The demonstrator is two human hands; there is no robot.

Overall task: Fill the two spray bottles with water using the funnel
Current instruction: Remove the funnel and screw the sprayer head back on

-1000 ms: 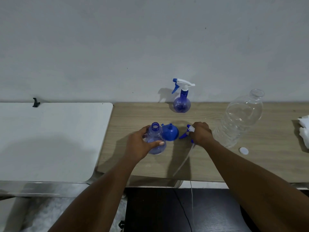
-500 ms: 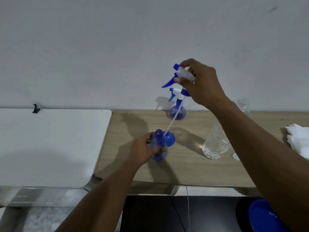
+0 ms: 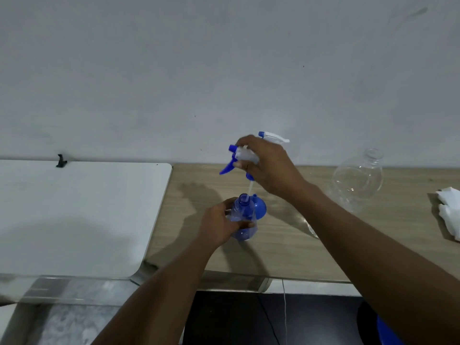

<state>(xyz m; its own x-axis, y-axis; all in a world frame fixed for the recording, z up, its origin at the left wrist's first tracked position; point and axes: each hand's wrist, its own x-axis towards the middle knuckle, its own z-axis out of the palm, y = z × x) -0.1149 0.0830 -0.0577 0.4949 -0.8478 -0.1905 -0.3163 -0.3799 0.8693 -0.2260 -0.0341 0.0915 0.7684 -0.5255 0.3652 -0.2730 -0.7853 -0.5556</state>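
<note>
My left hand (image 3: 219,226) grips a small blue spray bottle (image 3: 242,220) standing on the wooden table (image 3: 273,250), its neck uncapped. My right hand (image 3: 267,168) holds a blue and white spray head (image 3: 240,156) above the bottle. The head's thin tube (image 3: 249,191) reaches down into the bottle's mouth. A blue funnel (image 3: 260,207) lies on the table right behind the bottle. Behind my right hand only the white top of the second spray bottle (image 3: 273,136) shows, near the wall.
A large clear plastic bottle (image 3: 356,180) stands uncapped to the right, partly behind my right forearm. White cloth (image 3: 449,210) lies at the far right edge. A white board (image 3: 74,212) adjoins the table on the left. A blue object (image 3: 385,332) sits below the table.
My right hand lifted the spray head off the table, raised it high, then lowered it, and its tube now enters the bottle's neck. My left hand stayed on the bottle.
</note>
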